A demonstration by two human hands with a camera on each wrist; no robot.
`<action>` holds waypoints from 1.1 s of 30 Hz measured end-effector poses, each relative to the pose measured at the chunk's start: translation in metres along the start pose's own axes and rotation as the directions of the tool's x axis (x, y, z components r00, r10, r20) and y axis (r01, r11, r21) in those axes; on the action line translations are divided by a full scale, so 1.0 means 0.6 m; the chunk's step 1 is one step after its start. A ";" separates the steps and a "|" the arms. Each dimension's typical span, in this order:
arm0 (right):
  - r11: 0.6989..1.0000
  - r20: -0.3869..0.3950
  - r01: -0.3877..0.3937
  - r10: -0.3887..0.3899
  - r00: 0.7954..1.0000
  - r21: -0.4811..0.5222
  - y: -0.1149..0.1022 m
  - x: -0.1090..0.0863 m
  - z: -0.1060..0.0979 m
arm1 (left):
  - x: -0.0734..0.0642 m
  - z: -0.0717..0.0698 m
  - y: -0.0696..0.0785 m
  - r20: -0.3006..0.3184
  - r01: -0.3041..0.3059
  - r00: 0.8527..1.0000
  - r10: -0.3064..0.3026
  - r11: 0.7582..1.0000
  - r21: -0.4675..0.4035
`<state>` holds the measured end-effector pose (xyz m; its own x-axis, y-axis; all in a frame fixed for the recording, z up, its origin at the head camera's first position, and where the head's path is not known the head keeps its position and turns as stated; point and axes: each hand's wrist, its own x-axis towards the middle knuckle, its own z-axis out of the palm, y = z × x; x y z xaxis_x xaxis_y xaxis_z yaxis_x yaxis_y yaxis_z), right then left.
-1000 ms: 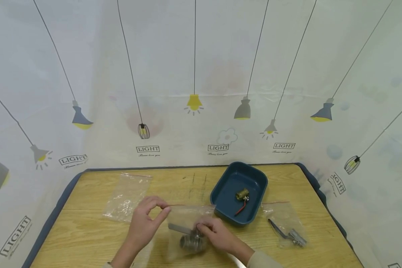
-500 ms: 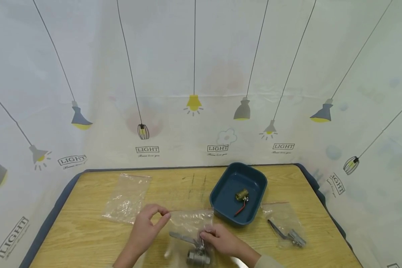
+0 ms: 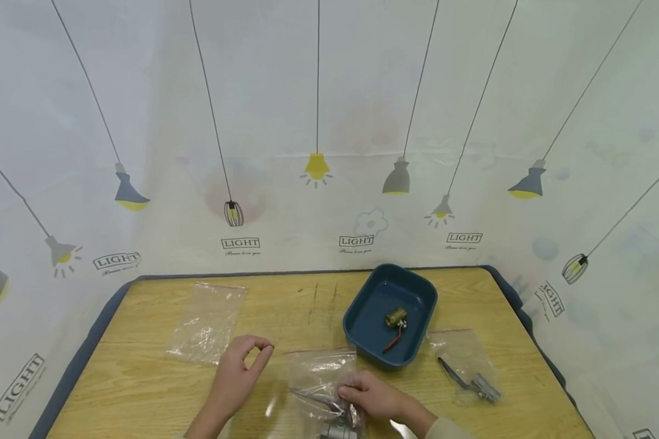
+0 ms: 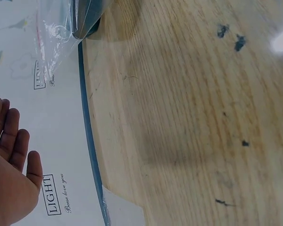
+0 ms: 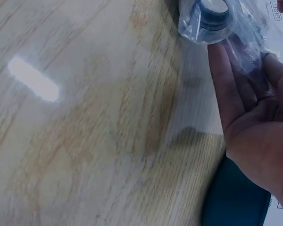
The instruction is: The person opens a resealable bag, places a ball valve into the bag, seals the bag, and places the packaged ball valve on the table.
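Observation:
My right hand (image 3: 376,396) pinches a clear zip bag (image 3: 324,366) between thumb and fingers. Inside the bag is a grey metal ball valve (image 3: 338,430) with a long lever handle, partly cut off by the bottom of the head view. In the right wrist view the valve's threaded round end (image 5: 213,21) shows through the plastic, beside the extended fingers. My left hand (image 3: 235,373) is a little left of the bag, thumb and index tips close together, holding nothing. The left wrist view shows this hand (image 4: 12,181) with loosely bent fingers, apart from the bag (image 4: 56,33).
Behind the right hand stands a dark blue tub (image 3: 357,305) holding a brass ball valve (image 3: 395,317) with a red handle. Right of it lies another zip bag (image 3: 458,344) with a metal valve (image 3: 484,388). A flat clear bag (image 3: 205,323) lies at the left.
My left thumb and index finger have let go of the bag's top corner. The right hand has drawn the bag and valve nearer and slightly right; the bagged valve hangs lower in the head view.

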<state>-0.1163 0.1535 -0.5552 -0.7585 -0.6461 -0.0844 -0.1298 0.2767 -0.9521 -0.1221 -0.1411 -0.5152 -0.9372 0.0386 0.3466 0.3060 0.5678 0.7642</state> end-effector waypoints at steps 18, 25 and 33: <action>0.942 -0.078 -0.316 0.326 0.942 0.115 -0.019 -0.009 0.011 | -0.005 0.003 -0.011 -0.008 -0.014 1.000 0.014 1.000 0.020; 0.955 -0.159 -0.297 0.293 0.943 0.004 -0.023 -0.013 0.010 | -0.006 0.003 -0.011 -0.003 -0.020 1.000 0.020 1.000 0.021; 0.955 -0.230 -0.212 0.162 0.960 -0.208 -0.012 -0.005 0.013 | -0.007 0.005 -0.010 -0.006 -0.017 1.000 0.017 1.000 0.018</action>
<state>-0.1084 0.1480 -0.5502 -0.8957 -0.4116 -0.1682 -0.0964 0.5490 -0.8302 -0.1204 -0.1420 -0.5229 -0.9307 0.0434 0.3632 0.3192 0.5816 0.7483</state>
